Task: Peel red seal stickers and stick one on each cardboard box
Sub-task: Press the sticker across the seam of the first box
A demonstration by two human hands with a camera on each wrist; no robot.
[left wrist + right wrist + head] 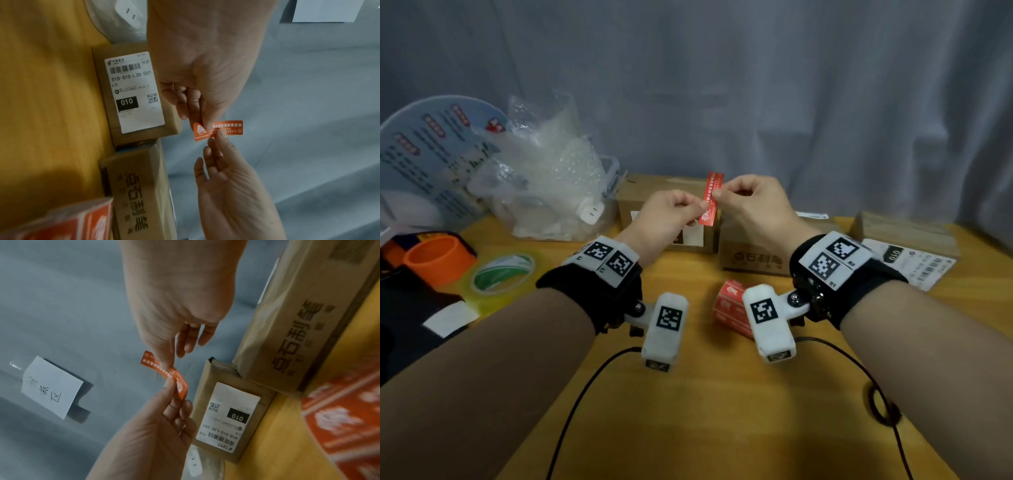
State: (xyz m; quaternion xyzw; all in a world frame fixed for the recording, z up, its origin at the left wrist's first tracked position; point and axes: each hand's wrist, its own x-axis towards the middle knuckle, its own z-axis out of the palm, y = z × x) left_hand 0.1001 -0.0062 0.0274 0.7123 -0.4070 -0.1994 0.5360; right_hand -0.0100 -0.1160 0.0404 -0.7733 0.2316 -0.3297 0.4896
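Leftmost on the yellow wooden tabletop sit a round printed fan, an orange plastic ring, a green-and-white roll of clear tape and a crumpled clear plastic bag with a white plug adapter in it. Next, the left hand pinches the lower end of a narrow red seal sticker between thumb and fingertip, in the air above a brown cardboard box with a white "010" shipping label. At the strip's right edge, the right hand pinches its middle. Below them a stack of red sticker sheets lies on the tabletop, just in front of a brown cardboard box printed with dark characters. A 3rd labelled cardboard box stands farthest right.
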